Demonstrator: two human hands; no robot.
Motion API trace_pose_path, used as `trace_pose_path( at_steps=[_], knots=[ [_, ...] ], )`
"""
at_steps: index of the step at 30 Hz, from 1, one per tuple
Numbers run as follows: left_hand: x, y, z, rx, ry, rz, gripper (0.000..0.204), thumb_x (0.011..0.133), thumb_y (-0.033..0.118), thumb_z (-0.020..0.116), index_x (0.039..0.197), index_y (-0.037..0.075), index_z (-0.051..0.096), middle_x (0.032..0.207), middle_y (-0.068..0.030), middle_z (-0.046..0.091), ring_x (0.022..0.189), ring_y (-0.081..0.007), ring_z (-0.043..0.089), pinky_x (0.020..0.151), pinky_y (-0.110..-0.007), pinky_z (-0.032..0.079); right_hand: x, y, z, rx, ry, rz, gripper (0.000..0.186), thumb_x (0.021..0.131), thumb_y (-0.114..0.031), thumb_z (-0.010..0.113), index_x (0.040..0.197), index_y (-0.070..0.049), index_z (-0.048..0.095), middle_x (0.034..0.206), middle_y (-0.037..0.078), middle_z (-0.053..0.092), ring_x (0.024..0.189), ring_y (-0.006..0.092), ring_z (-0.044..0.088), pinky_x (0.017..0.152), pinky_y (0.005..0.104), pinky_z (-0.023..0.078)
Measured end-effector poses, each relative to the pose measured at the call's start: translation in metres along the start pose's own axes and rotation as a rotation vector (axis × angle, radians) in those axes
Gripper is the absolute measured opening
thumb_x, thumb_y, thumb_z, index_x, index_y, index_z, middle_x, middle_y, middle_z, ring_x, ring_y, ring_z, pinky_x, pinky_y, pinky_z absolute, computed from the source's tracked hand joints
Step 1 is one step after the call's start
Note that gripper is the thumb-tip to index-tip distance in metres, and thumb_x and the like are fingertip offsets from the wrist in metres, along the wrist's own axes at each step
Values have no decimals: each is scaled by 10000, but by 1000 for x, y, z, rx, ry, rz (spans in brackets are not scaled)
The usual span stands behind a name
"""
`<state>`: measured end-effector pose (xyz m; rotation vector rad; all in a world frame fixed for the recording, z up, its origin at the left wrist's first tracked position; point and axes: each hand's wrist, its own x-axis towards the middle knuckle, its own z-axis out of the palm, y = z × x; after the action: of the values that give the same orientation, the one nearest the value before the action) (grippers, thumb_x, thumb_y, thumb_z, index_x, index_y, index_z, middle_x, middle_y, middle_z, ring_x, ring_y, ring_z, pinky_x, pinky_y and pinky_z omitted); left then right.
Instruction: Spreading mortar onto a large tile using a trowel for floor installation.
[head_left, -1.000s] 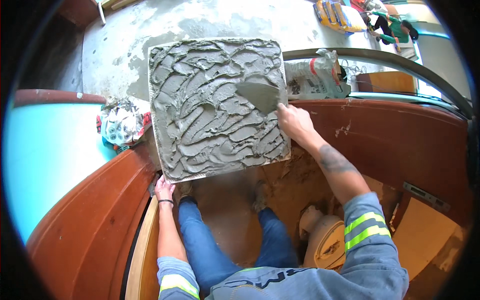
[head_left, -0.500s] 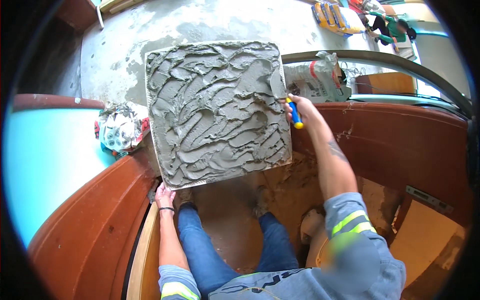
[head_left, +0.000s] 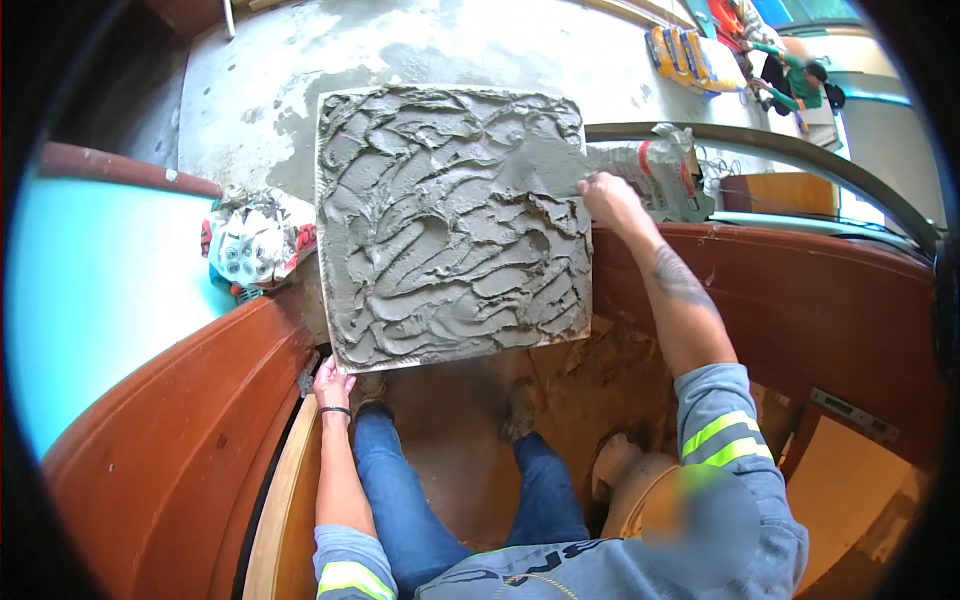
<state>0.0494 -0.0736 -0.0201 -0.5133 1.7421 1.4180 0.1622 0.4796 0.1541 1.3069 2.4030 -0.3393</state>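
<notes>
A square tile (head_left: pixel 319 172) is held out in front of me, its upper face coated with wavy grey mortar (head_left: pixel 430 240). At its near left corner, my left hand (head_left: pixel 333 384) is closed on the edge. My right hand (head_left: pixel 610 202) is closed round a trowel beside the tile's right edge; the fingers hide the handle. The trowel's blade (head_left: pixel 550 166) is smeared with mortar and lies over the upper right part of the coat, so its outline is hard to make out.
Reddish-brown walls (head_left: pixel 800 285) flank me on both sides. Crumpled bags lie left (head_left: pixel 258 245) and right (head_left: pixel 668 172) of the tile. A wooden board (head_left: pixel 275 500) stands by my left arm. Farther off are yellow sacks (head_left: pixel 690 62) and a person in green (head_left: pixel 800 85).
My right hand has turned over, hiding the blue and yellow handle that showed before. The trowel blade has moved inward from the tile's edge over the mortar. My left hand keeps its hold.
</notes>
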Motion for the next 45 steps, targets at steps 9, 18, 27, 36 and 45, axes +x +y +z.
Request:
trace_pose_path(
  at_steps=[9, 18, 27, 36, 45],
  knots=[
    [-9, 5, -14, -101, -49, -28, 372, 909, 43, 504, 1278, 76, 526, 1085, 10, 620, 891, -71, 577, 729, -230, 457, -91, -48, 51, 983, -399, 248, 393, 936, -304, 484, 763, 27, 608, 573, 79, 559, 446, 162, 517, 432, 348, 445],
    [-11, 2, -16, -70, -47, -33, 442, 896, -35, 432, 1322, 67, 491, 1135, -6, 611, 927, -95, 587, 741, -229, 469, -168, -134, 77, 1346, -746, 418, 336, 972, -335, 442, 1043, -20, 536, 637, 2, 471, 492, 94, 435, 436, 266, 425],
    [-22, -10, -19, -79, -55, -27, 403, 899, -21, 461, 1286, 67, 527, 1145, -2, 610, 917, -79, 582, 726, -230, 457, -223, -76, 110, 122, -215, -117, 415, 947, -351, 458, 913, 21, 637, 735, 199, 660, 697, 343, 661, 636, 424, 526],
    [-30, -21, -36, -153, -61, -57, 420, 927, 20, 449, 1346, 50, 452, 1175, -40, 591, 965, -131, 581, 867, -315, 473, -245, -183, 104, 1049, -777, 229, 371, 938, -304, 466, 898, 51, 566, 654, 87, 577, 508, 166, 540, 436, 324, 461],
    [-29, -38, -48, -118, -52, -20, 371, 944, 91, 481, 1311, 32, 478, 1138, -42, 606, 921, -152, 583, 878, -340, 473, -343, -110, 145, 58, -358, -257, 329, 919, -289, 459, 805, -30, 626, 764, 223, 656, 729, 381, 658, 669, 466, 539]
  ],
)
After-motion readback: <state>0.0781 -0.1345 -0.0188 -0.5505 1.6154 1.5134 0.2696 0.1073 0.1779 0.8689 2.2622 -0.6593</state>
